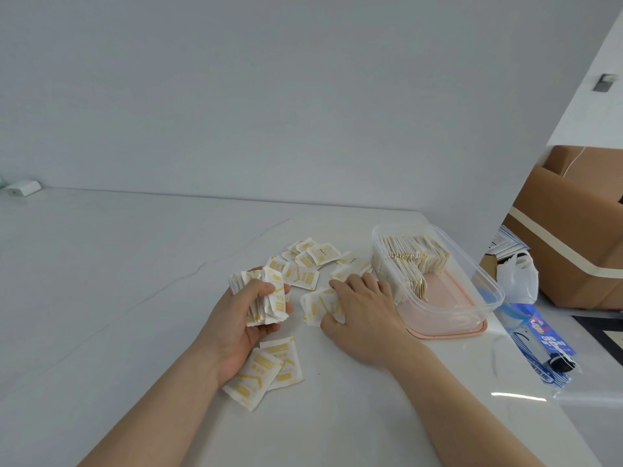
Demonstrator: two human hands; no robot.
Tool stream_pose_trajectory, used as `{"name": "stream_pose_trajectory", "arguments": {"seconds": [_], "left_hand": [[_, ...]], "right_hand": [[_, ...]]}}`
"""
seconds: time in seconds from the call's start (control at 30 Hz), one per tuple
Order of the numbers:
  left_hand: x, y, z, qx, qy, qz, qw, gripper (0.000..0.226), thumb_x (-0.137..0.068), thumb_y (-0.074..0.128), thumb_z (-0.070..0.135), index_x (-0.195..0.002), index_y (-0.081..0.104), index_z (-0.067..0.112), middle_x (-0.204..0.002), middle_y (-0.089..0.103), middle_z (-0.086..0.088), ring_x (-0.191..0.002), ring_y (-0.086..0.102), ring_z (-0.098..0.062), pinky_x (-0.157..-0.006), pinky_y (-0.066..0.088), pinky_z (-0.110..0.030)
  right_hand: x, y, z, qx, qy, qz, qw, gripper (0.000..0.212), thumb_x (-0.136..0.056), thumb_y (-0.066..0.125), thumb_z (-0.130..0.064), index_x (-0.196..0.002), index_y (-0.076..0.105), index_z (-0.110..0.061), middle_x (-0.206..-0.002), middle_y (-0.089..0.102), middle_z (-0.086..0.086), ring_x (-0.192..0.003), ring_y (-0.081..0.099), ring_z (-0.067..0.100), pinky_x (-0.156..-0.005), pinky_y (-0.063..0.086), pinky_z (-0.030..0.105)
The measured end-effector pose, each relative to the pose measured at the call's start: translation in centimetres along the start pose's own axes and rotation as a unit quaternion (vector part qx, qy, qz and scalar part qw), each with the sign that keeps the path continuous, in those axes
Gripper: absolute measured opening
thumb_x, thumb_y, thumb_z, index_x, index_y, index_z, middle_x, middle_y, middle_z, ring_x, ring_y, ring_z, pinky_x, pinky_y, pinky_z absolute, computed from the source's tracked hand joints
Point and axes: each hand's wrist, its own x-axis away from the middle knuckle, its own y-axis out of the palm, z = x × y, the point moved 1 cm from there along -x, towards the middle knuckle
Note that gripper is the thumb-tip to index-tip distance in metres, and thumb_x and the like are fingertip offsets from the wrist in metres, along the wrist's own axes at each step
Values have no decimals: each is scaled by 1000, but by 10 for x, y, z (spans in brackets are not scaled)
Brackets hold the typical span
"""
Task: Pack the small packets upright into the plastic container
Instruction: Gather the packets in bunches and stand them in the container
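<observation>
Small white packets with yellow print lie scattered on the white table (135, 298). My left hand (242, 318) is shut on a stack of packets (263, 298), held edge-up. My right hand (360, 308) rests palm-down on a few packets (317, 306) on the table and grips them, just left of the clear plastic container (485, 291). Inside the container, rows of packets (414, 257) stand upright along the far and left sides. More loose packets (306, 261) lie beyond my hands, and some packets (266, 369) lie under my left wrist.
The container sits on a pink lid (448, 332) near the table's right edge. A blue printed bag with a dark item (546, 348) lies to its right. Beyond are a white plastic bag (519, 278) and a cardboard box (573, 230). A small white device (23, 188) sits far left.
</observation>
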Motion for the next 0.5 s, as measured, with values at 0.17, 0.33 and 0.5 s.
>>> {"name": "stream_pose_trajectory", "arguments": {"seconds": [0.17, 0.33, 0.5], "left_hand": [[1, -1, 0, -19, 6, -7, 1000, 66, -75, 67, 23, -138, 56, 6, -105, 76, -9, -82, 72, -25, -68, 50, -35], [2, 2, 0, -24, 14, -14, 999, 56, -78, 67, 19, -133, 57, 13, -104, 76, -9, -83, 73, -27, -73, 49, -37], [5, 4, 0, -28, 17, -18, 999, 38, -89, 64, 11, -125, 59, 20, -101, 77, -9, -84, 73, -28, -69, 53, -34]], "right_hand": [[0, -7, -2, -59, -5, 23, 998, 61, -77, 47, -58, -130, 51, -30, -125, 53, -13, -119, 42, 17, -105, 27, 32], [5, -8, -6, -79, -42, 39, 995, 45, -84, 53, -49, -122, 50, -26, -105, 53, -15, -110, 46, 17, -100, 30, 33], [7, -3, -7, -131, -46, 47, 989, 23, -99, 49, -44, -111, 51, -25, -76, 44, -16, -92, 47, 16, -93, 32, 35]]}}
